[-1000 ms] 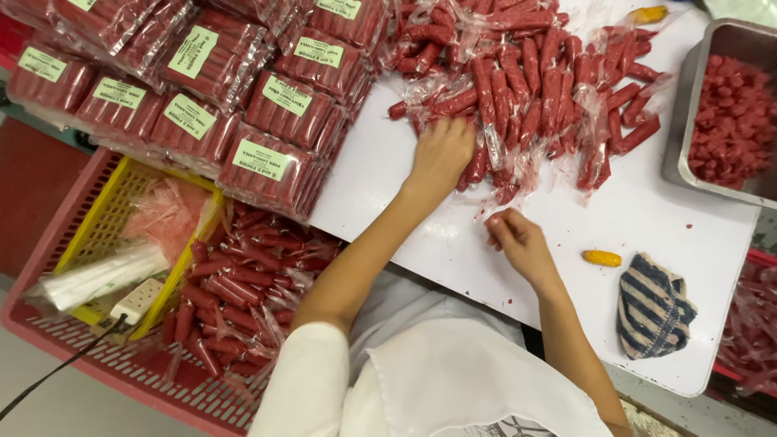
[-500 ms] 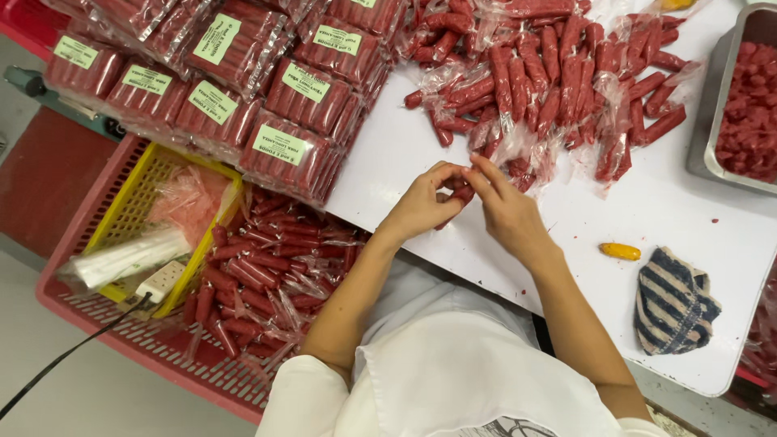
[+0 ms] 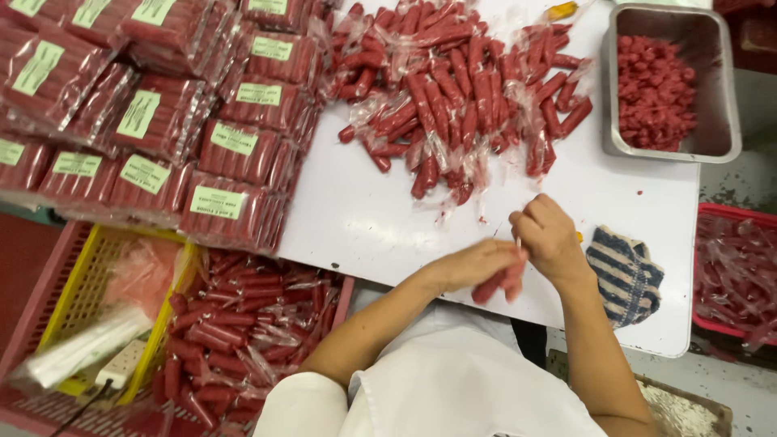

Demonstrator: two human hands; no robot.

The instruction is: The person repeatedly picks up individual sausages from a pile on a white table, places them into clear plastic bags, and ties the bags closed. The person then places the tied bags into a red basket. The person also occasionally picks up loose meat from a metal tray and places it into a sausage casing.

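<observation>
- Caught mid-handling: left hand (image 3: 473,265) and right hand (image 3: 550,236) closed together on red sausages (image 3: 500,283), low over the white table (image 3: 356,218) near its front edge.
- Likely called for next: a steady pull, sausages blurred.
- Close by: loose sausage pile (image 3: 461,105), striped cloth (image 3: 627,271), steel tray (image 3: 716,89), labelled packs (image 3: 235,154).

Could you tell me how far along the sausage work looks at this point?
Already done, it seems: labelled packs stacked along the white table, and wrapped sausages filling the pink crate. In hand: the left hand and right hand hold red sausages together at the table edge. Left: a large loose pile and a metal tray of red pieces.
</observation>
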